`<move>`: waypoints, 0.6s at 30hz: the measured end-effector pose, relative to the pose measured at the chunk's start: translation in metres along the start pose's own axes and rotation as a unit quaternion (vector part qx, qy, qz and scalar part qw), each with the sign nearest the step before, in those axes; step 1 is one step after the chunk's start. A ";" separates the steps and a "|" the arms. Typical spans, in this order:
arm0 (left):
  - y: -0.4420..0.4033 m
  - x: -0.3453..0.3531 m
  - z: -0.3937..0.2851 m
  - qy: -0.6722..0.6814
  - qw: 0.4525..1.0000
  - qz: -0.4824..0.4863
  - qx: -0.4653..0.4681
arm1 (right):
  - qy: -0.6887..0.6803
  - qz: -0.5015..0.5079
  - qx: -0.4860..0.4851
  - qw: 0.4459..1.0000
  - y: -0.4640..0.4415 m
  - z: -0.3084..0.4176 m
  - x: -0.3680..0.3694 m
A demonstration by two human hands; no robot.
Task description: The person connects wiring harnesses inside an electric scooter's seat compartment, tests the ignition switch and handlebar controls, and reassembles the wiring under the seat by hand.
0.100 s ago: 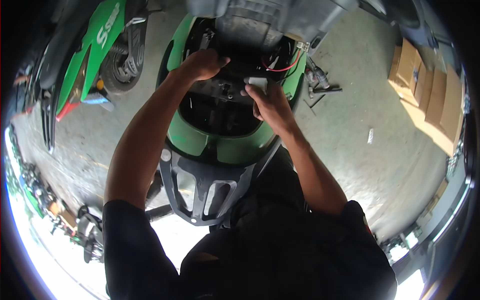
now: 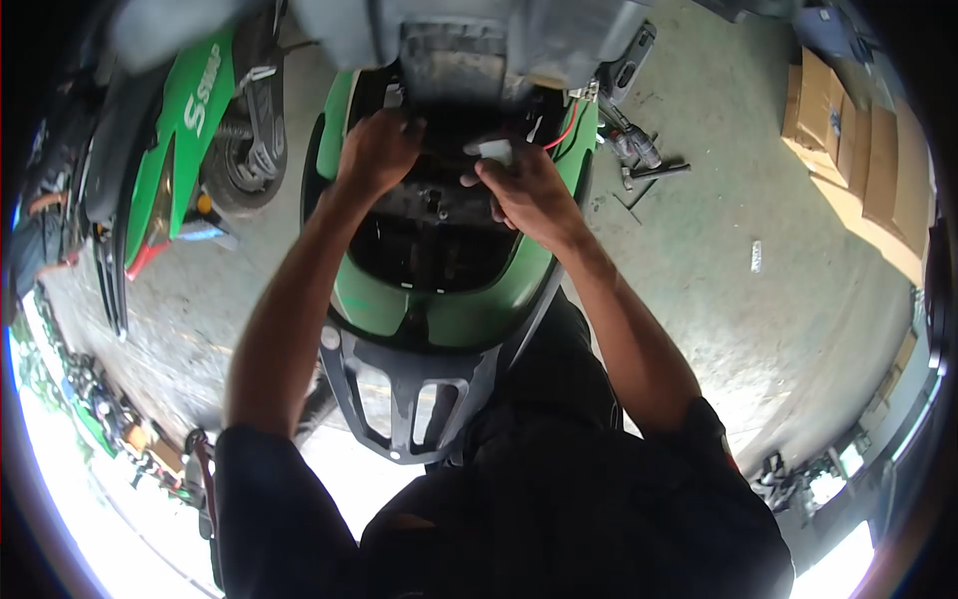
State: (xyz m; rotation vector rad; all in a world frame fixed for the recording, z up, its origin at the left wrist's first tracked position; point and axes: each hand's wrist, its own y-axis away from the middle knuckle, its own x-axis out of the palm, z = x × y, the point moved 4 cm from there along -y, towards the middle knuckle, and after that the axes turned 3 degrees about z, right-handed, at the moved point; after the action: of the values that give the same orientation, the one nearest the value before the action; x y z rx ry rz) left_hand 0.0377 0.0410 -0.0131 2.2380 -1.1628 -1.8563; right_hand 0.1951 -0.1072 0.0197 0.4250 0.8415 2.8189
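Observation:
The open under-seat bay of a green scooter lies in front of me, with its seat tipped up at the far end. My left hand reaches over the left side of the bay. Its fingers are curled, and I cannot make out what is in them. My right hand is closed around a small whitish block above the right part of the bay. A red cable runs along the bay's right edge beyond that hand. Dark shadow hides much of the bay's inside.
The scooter's grey rear rack points towards me. Another green scooter stands at the left. On the floor to the right lie a power tool and a T-shaped tool. Flattened cardboard is farther right.
The view has shifted a little, so the scooter sits slightly lower and further left. Relative to the bay, my left hand has moved left and my right hand, with the whitish block, forward.

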 end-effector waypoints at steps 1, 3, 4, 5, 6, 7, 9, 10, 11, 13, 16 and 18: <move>0.010 -0.004 -0.007 0.017 0.998 -0.048 -0.027 | 0.051 0.030 0.001 0.998 -0.008 0.012 -0.006; 0.053 0.001 -0.011 0.404 0.891 0.093 -0.183 | 0.182 0.102 -0.058 0.976 -0.036 0.011 -0.020; 0.076 0.017 0.000 0.524 0.793 0.153 -0.270 | 0.171 0.098 -0.060 0.979 -0.062 0.011 -0.028; 0.099 0.026 -0.001 0.587 0.748 0.147 -0.272 | 0.199 0.132 -0.050 0.970 -0.084 0.006 -0.029; 0.129 0.033 -0.004 0.625 0.710 0.143 -0.290 | 0.209 0.168 -0.029 0.963 -0.091 -0.009 -0.015; 0.140 0.049 -0.007 0.671 0.673 0.128 -0.282 | 0.286 0.241 0.009 0.927 -0.107 -0.037 -0.004; 0.151 0.080 0.005 0.772 0.562 0.098 -0.278 | 0.439 0.281 -0.011 0.853 -0.120 -0.033 0.001; 0.154 0.076 -0.002 0.794 0.530 0.103 -0.280 | 0.465 0.285 -0.066 0.836 -0.135 -0.068 0.010; 0.157 0.073 -0.008 0.813 0.498 0.108 -0.282 | 0.490 0.284 -0.122 0.815 -0.149 -0.102 0.019; 0.145 0.076 -0.003 0.821 0.491 0.109 -0.269 | 0.493 0.314 -0.139 0.799 -0.164 -0.131 0.027; 0.137 0.069 -0.010 0.805 0.511 0.177 -0.243 | 0.557 0.330 -0.144 0.748 -0.173 -0.168 0.039; 0.129 0.077 0.004 0.820 0.481 0.179 -0.253 | 0.594 0.332 -0.145 0.718 -0.173 -0.176 0.042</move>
State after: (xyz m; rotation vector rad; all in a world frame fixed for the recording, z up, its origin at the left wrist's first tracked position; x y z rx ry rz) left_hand -0.0323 -0.0922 -0.0214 1.7727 -0.3546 0.4832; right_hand 0.1131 -0.0436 -0.2075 -1.6326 0.2968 3.6015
